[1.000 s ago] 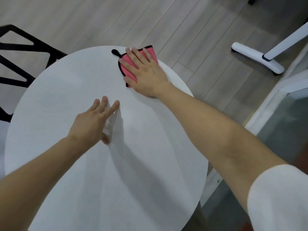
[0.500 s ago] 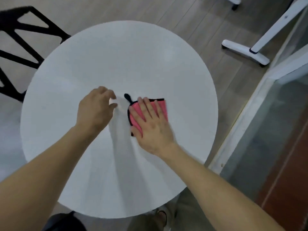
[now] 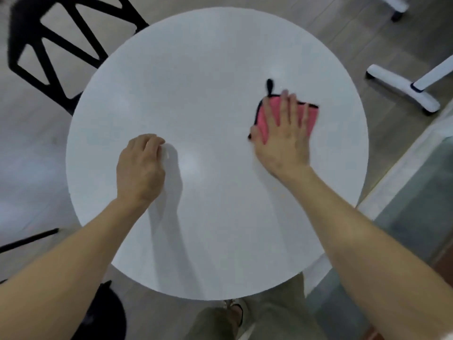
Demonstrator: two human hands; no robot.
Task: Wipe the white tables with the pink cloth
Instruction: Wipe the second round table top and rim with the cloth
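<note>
I read the pink cloth (image 3: 268,114) as light, soft and limp: it lies pinned flat on the desk (image 3: 208,69) under the right grip (image 3: 282,141), fingers straight and spread, so press from above rather than pinch, while the left grip (image 3: 141,168) is curled and empty, well apart.

Indoor seating area, round white table (image 3: 208,69), black chair (image 3: 24,23)

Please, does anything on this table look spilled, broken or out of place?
Nothing stands out. The round white table shows no spill or damage that I can see. The right hand presses the pink cloth flat on it; the left hand rests on it too, fingers curled, holding nothing.
</note>
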